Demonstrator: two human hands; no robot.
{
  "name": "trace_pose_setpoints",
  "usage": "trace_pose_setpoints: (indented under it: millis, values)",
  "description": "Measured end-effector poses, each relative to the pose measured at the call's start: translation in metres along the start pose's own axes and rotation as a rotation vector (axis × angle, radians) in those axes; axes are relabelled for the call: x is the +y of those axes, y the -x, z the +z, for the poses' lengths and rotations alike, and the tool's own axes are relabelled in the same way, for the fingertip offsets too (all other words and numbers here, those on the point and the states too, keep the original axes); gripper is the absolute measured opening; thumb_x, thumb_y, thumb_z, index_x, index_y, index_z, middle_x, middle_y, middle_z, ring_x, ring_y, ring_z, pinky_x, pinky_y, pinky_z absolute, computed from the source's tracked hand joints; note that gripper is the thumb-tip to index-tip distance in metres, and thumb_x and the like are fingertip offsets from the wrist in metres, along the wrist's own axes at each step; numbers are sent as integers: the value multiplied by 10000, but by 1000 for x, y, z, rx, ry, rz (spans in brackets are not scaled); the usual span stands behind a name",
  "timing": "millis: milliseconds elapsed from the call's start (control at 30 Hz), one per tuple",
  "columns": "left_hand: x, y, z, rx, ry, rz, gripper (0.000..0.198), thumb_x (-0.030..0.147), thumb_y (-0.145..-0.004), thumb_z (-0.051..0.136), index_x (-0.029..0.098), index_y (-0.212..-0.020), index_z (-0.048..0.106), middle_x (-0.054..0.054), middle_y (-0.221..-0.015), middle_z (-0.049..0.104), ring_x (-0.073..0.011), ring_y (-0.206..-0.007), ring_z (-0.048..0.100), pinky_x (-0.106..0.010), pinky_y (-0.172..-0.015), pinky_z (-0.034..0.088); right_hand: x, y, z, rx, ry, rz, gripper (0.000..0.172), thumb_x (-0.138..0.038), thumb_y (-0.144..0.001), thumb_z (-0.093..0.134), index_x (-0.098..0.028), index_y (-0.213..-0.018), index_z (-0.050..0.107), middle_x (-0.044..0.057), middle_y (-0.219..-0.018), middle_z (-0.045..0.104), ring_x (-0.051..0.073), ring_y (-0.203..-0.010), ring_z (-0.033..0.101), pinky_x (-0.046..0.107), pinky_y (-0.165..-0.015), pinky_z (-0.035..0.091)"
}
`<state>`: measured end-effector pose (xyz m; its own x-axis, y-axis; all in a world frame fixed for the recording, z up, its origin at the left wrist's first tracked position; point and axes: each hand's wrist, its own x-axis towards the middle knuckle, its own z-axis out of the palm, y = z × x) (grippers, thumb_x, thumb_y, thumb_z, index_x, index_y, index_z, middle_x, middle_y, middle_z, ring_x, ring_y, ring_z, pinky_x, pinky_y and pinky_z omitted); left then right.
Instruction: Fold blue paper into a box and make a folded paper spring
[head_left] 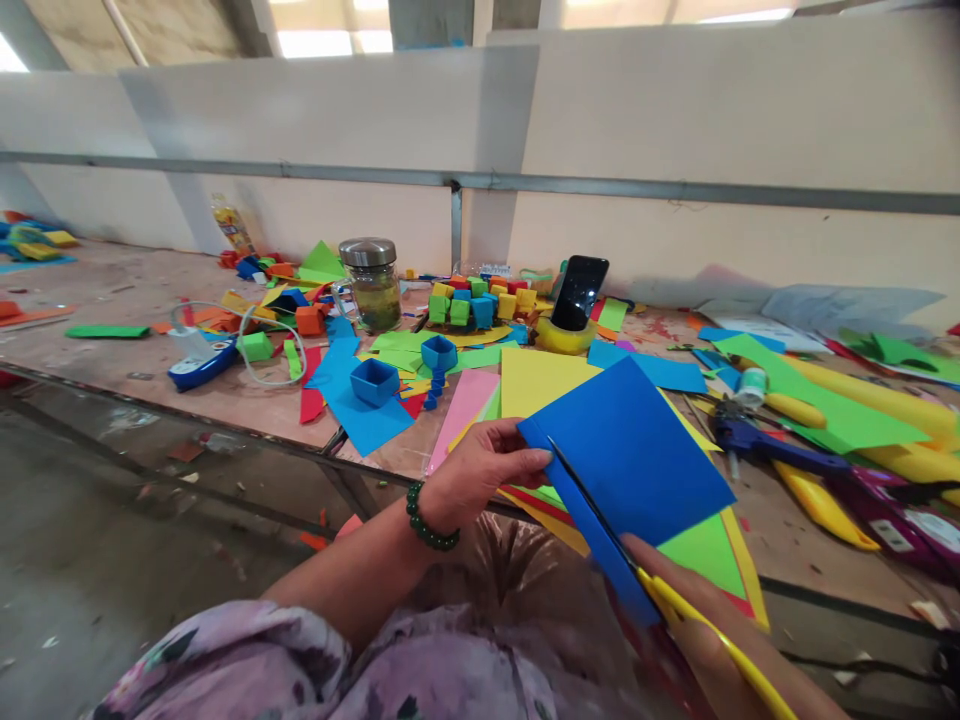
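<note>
A square blue sheet (637,450) is held over the table's front edge, tilted with one corner toward the back. My left hand (491,465), with a green bead bracelet (431,518) at the wrist, pinches its left corner between thumb and fingers. Yellow-handled scissors (660,590) are gripped in my right hand (712,640) at the lower right. Their blades lie across the sheet along its lower left side, with a narrow blue strip on the near side of them. Yellow and green sheets (705,555) lie beneath the blue one.
Open blue boxes (375,382), a glass jar (370,285), small coloured boxes (480,305) and a phone (581,292) in a yellow tape roll stand behind. A blue-and-white device (201,362) with a cable is at left; a purple glue gun (892,515) lies at right.
</note>
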<state>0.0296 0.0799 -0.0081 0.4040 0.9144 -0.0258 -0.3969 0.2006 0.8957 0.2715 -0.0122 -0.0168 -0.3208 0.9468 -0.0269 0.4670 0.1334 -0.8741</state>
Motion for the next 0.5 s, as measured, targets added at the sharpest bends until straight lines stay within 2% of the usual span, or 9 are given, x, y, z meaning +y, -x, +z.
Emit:
trace_pose_setpoints:
  millis: [100,233,367,500]
  values:
    - [-1,0,0,-3,4,2,371,369,-636,820,120,-878,687,-42,-826,672,-127,-700,629,-258,-704,502,-9,-4,3,-2,-31,33,794,-792,-747,381,-225,-1246,627,130,-788,709,346,-772,687,379,-576,553]
    - [-4,-1,-1,-9,3,0,366,360,-649,812,122,-899,688,-40,-828,666,-123,-706,627,-242,-690,495,-20,-13,5,-18,-41,-29,810,-849,-691,375,-236,-1122,684,98,-690,672,352,-800,671,395,-647,553]
    - [-5,-2,-1,1,10,-20,399,371,-628,823,121,-906,686,-45,-832,669,-133,-710,631,-258,-704,502,-21,-14,5,-19,-37,-40,803,-832,-718,360,-227,-1149,666,92,-711,676,333,-792,668,390,-652,555]
    - [-3,-2,1,5,19,-20,379,358,-620,828,114,-872,683,-39,-807,662,-124,-693,628,-251,-695,507,-9,-6,4,26,1,-2,761,-805,-721,410,-253,-1187,650,107,-829,705,347,-860,671,380,-619,562]
